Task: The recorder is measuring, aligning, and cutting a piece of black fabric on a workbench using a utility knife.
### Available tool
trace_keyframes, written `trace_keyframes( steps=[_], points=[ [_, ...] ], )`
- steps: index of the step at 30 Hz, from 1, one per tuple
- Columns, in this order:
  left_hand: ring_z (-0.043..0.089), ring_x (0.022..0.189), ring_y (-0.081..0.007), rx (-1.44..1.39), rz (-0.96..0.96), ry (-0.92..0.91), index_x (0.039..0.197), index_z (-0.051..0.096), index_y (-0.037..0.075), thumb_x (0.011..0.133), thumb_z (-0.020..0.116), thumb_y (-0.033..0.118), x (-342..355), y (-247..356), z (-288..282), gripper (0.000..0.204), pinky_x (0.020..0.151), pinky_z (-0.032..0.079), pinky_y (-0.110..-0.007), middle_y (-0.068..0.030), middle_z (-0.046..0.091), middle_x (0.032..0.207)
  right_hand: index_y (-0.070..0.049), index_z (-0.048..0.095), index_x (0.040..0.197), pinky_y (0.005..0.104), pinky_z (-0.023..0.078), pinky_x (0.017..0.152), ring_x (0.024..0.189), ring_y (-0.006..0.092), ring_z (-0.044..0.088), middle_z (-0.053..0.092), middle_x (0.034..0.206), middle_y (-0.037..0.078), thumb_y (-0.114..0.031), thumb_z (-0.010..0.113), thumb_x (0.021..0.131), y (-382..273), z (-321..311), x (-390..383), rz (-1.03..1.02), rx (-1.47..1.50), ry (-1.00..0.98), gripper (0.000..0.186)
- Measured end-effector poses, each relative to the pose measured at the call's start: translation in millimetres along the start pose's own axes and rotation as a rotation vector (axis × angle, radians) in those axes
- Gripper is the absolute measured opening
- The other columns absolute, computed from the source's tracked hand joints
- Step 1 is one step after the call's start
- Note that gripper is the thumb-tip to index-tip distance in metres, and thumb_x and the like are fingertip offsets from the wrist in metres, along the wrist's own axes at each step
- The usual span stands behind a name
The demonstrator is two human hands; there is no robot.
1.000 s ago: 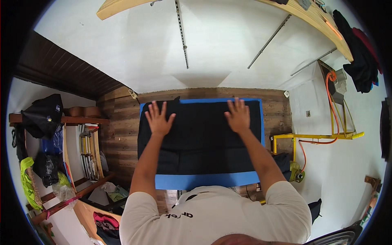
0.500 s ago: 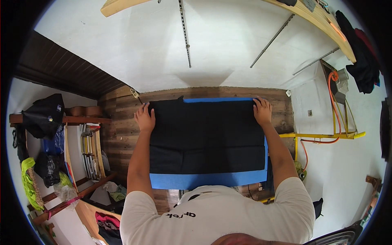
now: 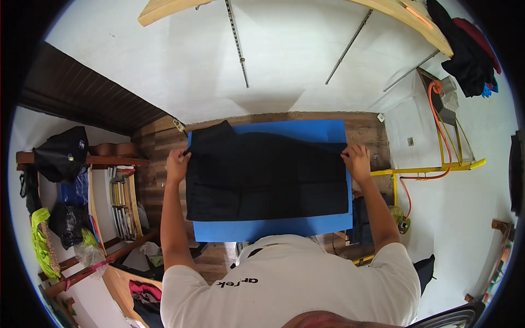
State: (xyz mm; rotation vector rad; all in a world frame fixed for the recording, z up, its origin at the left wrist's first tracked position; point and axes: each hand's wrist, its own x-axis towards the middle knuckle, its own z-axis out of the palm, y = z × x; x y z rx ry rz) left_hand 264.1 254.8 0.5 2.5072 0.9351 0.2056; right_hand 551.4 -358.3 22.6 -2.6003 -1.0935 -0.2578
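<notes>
A wide piece of black cloth (image 3: 268, 175), folded along its near side, lies over a flat blue tabletop (image 3: 273, 226) in front of me. My left hand (image 3: 176, 165) pinches the cloth at its left edge, fingers closed. At the opposite end my right hand (image 3: 357, 161) has thumb and fingertips together on the right edge. Between the hands the far edge sags in a curve, and a corner of the cloth sticks up at the far left. Blue surface shows beyond the cloth and along its near side.
A wooden rack (image 3: 82, 159) with bags and books stands at the left. To the right are a yellow metal frame (image 3: 424, 169) and an orange hose (image 3: 439, 123). A white wall (image 3: 290, 60) rises behind the table, above a wood-plank floor (image 3: 156, 136).
Both hands have come nearer to me, drawing the far edge of the cloth along and baring more blue behind it. Their fingers have gone from lying flat to pinching.
</notes>
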Motion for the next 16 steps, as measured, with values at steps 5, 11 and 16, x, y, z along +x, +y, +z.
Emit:
trace_keyframes(
  steps=[5,11,16],
  points=[
    [0.063,0.103,-0.0378,0.018,0.089,0.023,0.105,0.075,0.014,0.085,0.080,0.015,-83.6,-28.1,10.9,0.021,0.092,0.048,-0.049,-0.0125,0.066,0.108,-0.012,0.070,0.101,0.0459,0.041,0.098,0.117,0.0303,0.058,0.068,0.108,0.004,-0.010,0.076,0.084,-12.6,8.5,-78.4,0.091,0.038,-0.067,0.018],
    [0.058,0.114,-0.0351,0.010,0.032,0.064,0.104,0.076,0.015,0.085,0.080,0.014,-115.0,-34.5,12.6,0.020,0.098,0.045,-0.050,-0.0088,0.064,0.116,-0.012,0.071,0.102,0.0450,0.042,0.096,0.114,0.0278,0.059,0.069,0.107,0.003,-0.009,0.072,0.087,-13.5,9.1,-106.4,0.038,0.005,-0.017,0.015],
    [0.055,0.119,-0.0345,0.027,0.055,0.085,0.104,0.076,0.015,0.088,0.078,0.018,-115.0,-40.8,7.4,0.017,0.100,0.043,-0.053,-0.0077,0.062,0.120,-0.011,0.072,0.104,0.0451,0.044,0.097,0.112,0.0298,0.061,0.070,0.106,0.006,-0.010,0.074,0.086,-14.7,4.6,-112.9,0.083,0.063,-0.042,0.018]
  ],
)
